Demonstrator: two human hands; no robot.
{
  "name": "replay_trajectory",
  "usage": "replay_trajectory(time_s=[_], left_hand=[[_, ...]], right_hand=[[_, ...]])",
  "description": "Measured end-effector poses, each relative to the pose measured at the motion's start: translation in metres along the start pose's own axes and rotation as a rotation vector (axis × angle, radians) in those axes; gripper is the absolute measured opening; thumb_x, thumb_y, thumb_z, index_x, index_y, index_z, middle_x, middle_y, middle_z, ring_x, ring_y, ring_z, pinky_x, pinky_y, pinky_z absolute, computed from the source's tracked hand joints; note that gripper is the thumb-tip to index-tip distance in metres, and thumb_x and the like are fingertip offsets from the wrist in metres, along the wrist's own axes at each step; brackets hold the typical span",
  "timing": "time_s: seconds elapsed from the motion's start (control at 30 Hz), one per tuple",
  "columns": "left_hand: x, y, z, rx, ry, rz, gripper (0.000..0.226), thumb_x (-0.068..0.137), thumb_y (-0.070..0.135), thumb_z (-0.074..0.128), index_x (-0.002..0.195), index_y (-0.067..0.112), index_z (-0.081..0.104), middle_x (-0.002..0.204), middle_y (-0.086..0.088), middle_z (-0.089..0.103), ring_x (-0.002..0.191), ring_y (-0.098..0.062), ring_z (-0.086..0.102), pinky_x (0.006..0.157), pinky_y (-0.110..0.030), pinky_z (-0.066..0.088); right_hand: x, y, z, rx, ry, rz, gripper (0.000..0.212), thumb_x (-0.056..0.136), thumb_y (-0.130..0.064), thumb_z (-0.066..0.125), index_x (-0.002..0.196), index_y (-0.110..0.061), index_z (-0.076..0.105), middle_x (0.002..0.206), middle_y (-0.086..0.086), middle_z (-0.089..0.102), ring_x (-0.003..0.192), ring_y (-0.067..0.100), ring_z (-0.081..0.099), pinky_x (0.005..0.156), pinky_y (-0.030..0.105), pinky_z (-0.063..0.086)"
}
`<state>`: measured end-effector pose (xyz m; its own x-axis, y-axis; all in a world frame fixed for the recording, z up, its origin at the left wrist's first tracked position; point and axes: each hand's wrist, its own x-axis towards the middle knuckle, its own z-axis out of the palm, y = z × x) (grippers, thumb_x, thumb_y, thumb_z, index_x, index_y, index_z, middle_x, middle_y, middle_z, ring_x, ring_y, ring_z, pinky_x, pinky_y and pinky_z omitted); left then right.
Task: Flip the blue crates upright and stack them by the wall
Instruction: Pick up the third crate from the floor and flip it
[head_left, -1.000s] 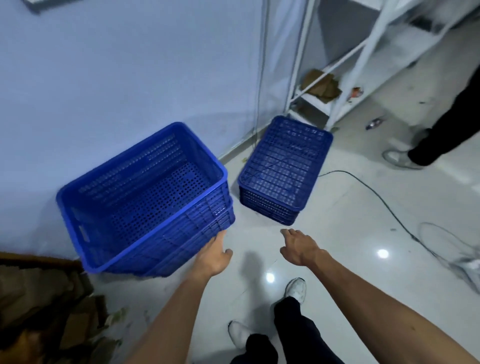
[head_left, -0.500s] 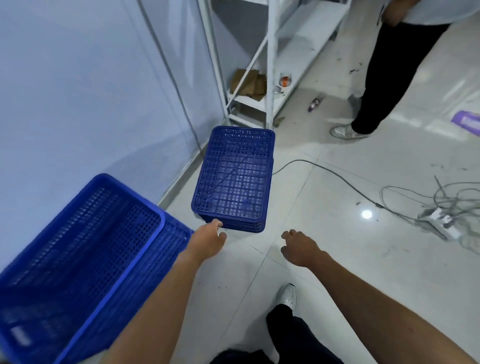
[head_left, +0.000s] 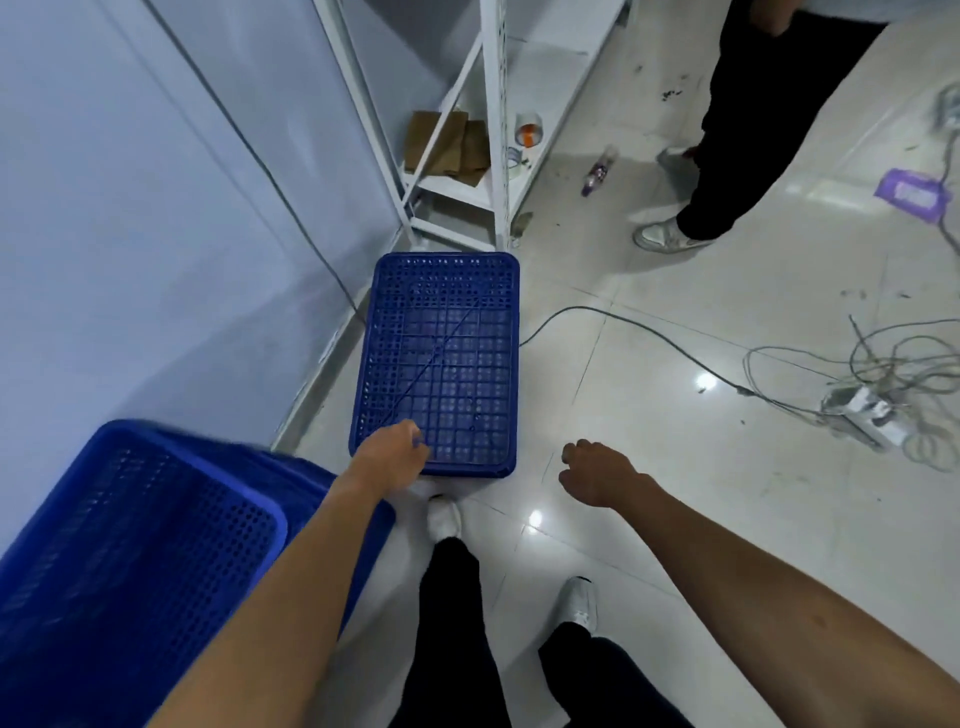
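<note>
Nearest, at lower left, the upright blue crate (head_left: 130, 545) sits by the wall (head_left: 130, 234). It is blurred, cut off by the frame edge, and partly hidden behind the left arm (head_left: 270, 597). Both arms reach forward and down. The left hand (head_left: 389, 457) lies knuckles up over the near left corner of the overturned blue crate (head_left: 447, 364). Its fingers (head_left: 415, 441) curl under, and I cannot tell whether they grip the edge or only touch it. The right hand (head_left: 597, 473) hangs over the floor (head_left: 649, 364) just right of that crate, fingers loosely curled, holding nothing. The overturned crate rests bottom-up on the floor beside the wall, near the white shelf rack (head_left: 496, 130). Beyond stand another person's legs (head_left: 727, 156).
</note>
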<state>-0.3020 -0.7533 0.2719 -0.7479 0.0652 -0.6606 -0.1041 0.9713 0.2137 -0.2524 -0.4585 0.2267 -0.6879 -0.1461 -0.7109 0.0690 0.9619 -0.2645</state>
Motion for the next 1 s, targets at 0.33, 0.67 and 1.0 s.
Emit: replay_trajectory(time_s=[0.33,0.67,1.0], left_hand=[[0.223,-0.095,0.01,0.074,0.006,-0.001,0.038,0.099,0.029,0.042,0.132,0.01,0.044,0.125,-0.015,0.054,0.106,-0.03,0.055,0.085,-0.038,0.046],[0.386,-0.188,0.079,0.319,0.065,-0.062,0.07,0.093,0.028,0.054,0.149,0.007,0.017,0.15,-0.022,0.028,0.135,-0.036,0.034,0.104,-0.045,0.04],[0.433,-0.215,0.119,-0.186,0.338,-0.223,0.052,0.1,0.019,0.041,0.148,0.018,0.021,0.144,-0.023,0.033,0.112,-0.042,0.05,0.083,-0.052,0.05]], right_hand=[[0.218,-0.054,0.013,0.234,0.003,0.16,0.051,0.102,-0.049,0.028,0.121,-0.011,0.056,0.122,0.011,0.063,0.105,0.027,0.06,0.089,0.034,0.046],[0.383,-0.028,0.087,0.351,0.304,0.414,0.045,0.1,-0.035,0.041,0.132,-0.003,0.039,0.129,0.018,0.046,0.113,0.037,0.051,0.088,0.047,0.046],[0.438,-0.007,0.122,0.408,0.427,0.507,0.049,0.101,-0.053,0.021,0.114,-0.013,0.047,0.113,0.011,0.06,0.094,0.036,0.06,0.071,0.038,0.037]])
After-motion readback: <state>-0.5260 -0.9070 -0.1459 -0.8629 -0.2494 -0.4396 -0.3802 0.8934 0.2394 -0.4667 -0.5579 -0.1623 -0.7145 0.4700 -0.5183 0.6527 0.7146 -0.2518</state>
